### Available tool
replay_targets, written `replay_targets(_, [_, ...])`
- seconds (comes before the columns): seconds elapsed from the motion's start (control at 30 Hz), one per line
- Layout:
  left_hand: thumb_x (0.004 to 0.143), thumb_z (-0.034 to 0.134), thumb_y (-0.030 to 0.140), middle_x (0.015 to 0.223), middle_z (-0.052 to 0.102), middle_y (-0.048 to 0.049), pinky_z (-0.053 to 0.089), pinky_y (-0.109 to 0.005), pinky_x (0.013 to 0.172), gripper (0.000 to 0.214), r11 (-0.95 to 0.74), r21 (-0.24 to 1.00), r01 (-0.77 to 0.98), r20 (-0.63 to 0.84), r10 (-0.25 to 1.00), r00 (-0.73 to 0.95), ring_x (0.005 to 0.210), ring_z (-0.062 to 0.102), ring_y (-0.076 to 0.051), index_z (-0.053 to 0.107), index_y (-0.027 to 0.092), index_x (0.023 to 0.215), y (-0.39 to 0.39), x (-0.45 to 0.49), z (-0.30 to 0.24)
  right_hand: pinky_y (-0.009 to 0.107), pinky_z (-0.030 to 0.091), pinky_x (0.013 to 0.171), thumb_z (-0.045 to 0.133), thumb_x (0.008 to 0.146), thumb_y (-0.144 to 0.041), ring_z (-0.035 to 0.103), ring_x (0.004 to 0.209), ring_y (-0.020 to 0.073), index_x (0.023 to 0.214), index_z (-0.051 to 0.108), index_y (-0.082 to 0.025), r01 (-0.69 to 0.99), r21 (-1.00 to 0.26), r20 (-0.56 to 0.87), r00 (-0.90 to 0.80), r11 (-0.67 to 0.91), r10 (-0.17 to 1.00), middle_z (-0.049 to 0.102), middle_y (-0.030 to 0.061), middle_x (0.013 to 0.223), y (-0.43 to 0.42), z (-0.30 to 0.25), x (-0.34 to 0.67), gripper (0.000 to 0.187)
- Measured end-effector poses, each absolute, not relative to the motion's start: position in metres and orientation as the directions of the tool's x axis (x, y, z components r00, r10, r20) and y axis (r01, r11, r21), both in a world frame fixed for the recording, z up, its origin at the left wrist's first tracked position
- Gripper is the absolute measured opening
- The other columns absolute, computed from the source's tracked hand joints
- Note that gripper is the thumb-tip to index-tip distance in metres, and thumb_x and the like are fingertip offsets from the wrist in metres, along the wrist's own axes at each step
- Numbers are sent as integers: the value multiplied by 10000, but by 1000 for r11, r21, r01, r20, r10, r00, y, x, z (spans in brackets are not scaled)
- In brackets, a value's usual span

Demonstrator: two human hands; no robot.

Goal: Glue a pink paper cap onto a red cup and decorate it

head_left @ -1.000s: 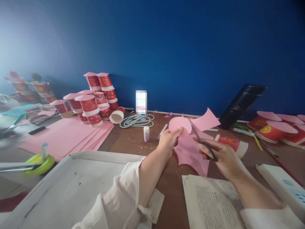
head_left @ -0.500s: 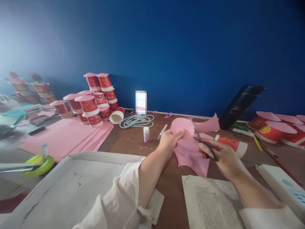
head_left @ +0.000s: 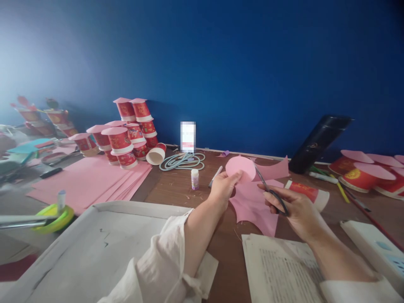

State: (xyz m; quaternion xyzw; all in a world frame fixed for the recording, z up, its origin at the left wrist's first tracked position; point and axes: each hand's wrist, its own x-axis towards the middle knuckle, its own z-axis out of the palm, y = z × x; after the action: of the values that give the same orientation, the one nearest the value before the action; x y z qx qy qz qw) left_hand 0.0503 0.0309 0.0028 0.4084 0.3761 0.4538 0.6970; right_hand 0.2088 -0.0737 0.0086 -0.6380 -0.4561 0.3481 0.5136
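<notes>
Between thumb and fingers, my left hand (head_left: 223, 187) pinches a round pink paper disc (head_left: 240, 166) above the table. My right hand (head_left: 292, 206) is wrapped around the dark handles of a pair of scissors (head_left: 277, 202). The blades point up and left, with their tips at the disc's right edge; I cannot tell whether they touch it. Under and behind the hands lie pink paper offcuts (head_left: 254, 206) with curved edges. A red paper cup (head_left: 304, 191) lies on its side just behind my right hand.
Left of my hands stand a glue stick (head_left: 195, 180), a coiled pale cable (head_left: 183, 161) and stacked red cups (head_left: 122, 141) on pink paper sheets (head_left: 94, 181). A grey tray (head_left: 126, 240) lies in front. A black bottle (head_left: 318, 145), more cups (head_left: 362, 174) and a power strip (head_left: 375, 244) are at right.
The disc has turned and shifted slightly left in my left hand. My right hand stays near its edge with the scissors. The whole view has shifted a little.
</notes>
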Motion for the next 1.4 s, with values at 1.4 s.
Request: replay_targets(1.4, [689,821,411,605,589,-3,390,-243,486,317,286,918,-275,-186,922,339,484,484,-101,677,146,785,26,47,10,300,498,611,811,657,-592,576,617,150,1146,775,-218,293,-950,-2,354,-113,935,661,26,709,-72,7,210,616])
